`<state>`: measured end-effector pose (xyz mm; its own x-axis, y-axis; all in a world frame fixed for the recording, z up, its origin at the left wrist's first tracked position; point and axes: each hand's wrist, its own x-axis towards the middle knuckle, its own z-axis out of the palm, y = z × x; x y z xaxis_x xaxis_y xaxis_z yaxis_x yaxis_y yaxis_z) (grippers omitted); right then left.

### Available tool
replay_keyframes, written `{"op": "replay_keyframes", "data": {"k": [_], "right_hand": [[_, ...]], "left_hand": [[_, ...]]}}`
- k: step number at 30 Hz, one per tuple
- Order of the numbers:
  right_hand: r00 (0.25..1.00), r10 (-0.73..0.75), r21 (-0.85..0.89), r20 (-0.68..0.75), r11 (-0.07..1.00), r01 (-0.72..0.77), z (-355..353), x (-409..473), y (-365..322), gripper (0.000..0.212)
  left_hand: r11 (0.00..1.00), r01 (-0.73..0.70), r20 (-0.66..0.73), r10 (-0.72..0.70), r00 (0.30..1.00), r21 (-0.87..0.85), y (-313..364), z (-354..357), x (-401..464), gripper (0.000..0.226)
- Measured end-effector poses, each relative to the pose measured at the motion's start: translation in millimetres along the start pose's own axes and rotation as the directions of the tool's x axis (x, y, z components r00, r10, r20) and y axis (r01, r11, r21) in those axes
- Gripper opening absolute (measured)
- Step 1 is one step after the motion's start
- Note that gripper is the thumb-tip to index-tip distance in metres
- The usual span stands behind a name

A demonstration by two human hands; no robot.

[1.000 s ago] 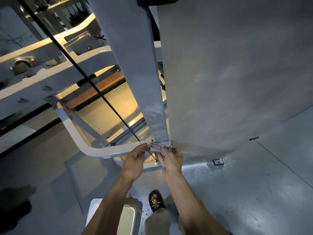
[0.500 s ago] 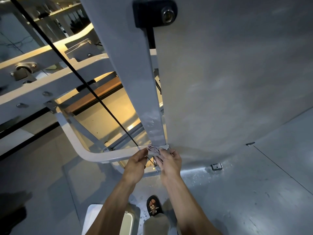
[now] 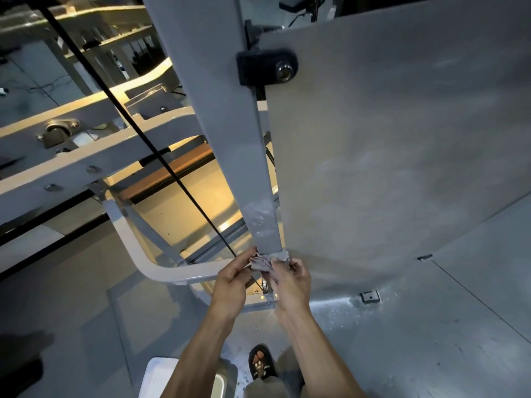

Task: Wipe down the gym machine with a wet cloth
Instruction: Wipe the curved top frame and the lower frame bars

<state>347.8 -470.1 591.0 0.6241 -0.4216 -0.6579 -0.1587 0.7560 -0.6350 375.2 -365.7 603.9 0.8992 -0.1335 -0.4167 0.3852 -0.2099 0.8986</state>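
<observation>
**Inspector:** Left hand (image 3: 232, 282) and right hand (image 3: 290, 282) both pinch the wet cloth (image 3: 265, 261), fingers curled into its folds, at the foot of the grey steel upright (image 3: 221, 124) of the gym machine. The cloth is bunched and touches the post's lower end.

**Assistant:** Start with the largest items. What of the room and the surface?

**Inspector:** Grey floor (image 3: 431, 340), speckled with droplets near the post base. A broad grey panel (image 3: 402, 139) stands just beside the upright. Pale frame tubing (image 3: 161, 268) curves off to the left, and a black cable (image 3: 161, 156) runs diagonally down toward the hands. One sandalled foot (image 3: 261, 364) is planted below, near a white container (image 3: 161, 377).

**Assistant:** And the handling of the cloth?

**Inspector:** In my judgement it is light, soft and limp, somewhat heavier for the water, and it will slide easily over painted steel. It should be gripped by the gathered bulk, not a loose corner, so that a flat pad meets the metal. A smeared patch (image 3: 260, 216) low on the upright suggests that area wants pressure. The cable near the left hand is a snag risk.
</observation>
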Motion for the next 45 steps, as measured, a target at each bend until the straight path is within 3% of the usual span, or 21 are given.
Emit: {"op": "replay_keyframes", "data": {"k": [5,9,12,14,17,21,26,29,35,39,45], "right_hand": [[0.98,-0.107,0.038,0.166,0.994,0.102,8.1,-16.8,-24.3,0.02],[0.959,-0.202,-0.122,0.197,0.966,0.228,8.3,-18.8,-23.7,0.014],[0.982,-0.153,-0.193,0.115,0.966,0.173,5.9,-17.0,-16.0,0.014],[0.992,-0.105,-0.133,0.076,0.984,0.115,7.0,-17.6,-18.7,0.016],[0.984,-0.096,-0.028,0.153,0.994,0.101,16.8,-28.4,-35.6,0.02],[0.956,-0.183,-0.016,0.231,0.981,0.192,25.7,-43.8,-53.2,0.016],[0.975,-0.148,-0.122,0.165,0.978,0.17,19.2,-38.2,-42.7,0.017],[0.99,-0.1,-0.101,0.102,0.989,0.111,21.8,-42.2,-44.5,0.018],[0.941,-0.193,0.016,0.277,0.98,0.197,42.0,-65.2,-79.8,0.015],[0.946,-0.208,-0.053,0.25,0.972,0.228,38.0,-64.1,-74.6,0.013],[0.968,-0.153,-0.002,0.197,0.988,0.156,37.2,-69.5,-76.8,0.017]], "left_hand": [[0.986,-0.121,-0.063,0.115,0.991,-0.113,7.0,-3.6,-9.3,0.045],[0.972,-0.166,-0.078,0.155,0.985,-0.164,13.2,0.6,-15.1,0.043],[0.974,-0.143,-0.097,0.128,0.987,-0.174,15.6,2.1,-18.1,0.046],[0.976,-0.143,-0.1,0.128,0.987,-0.166,17.1,2.6,-20.5,0.049],[0.97,-0.129,-0.122,0.106,0.987,-0.204,19.4,0.4,-19.7,0.049],[0.956,-0.163,-0.136,0.132,0.982,-0.243,23.1,-0.2,-16.5,0.044],[0.943,-0.201,-0.161,0.162,0.974,-0.265,35.5,5.0,-19.9,0.043],[0.935,-0.207,-0.173,0.162,0.972,-0.289,40.1,5.7,-21.7,0.042],[0.903,-0.216,-0.148,0.172,0.974,-0.37,44.7,5.3,-13.5,0.04],[0.898,-0.196,-0.15,0.147,0.978,-0.394,48.1,7.0,-12.4,0.04],[0.906,-0.177,-0.151,0.128,0.98,-0.384,50.4,8.0,-14.9,0.041]]}}
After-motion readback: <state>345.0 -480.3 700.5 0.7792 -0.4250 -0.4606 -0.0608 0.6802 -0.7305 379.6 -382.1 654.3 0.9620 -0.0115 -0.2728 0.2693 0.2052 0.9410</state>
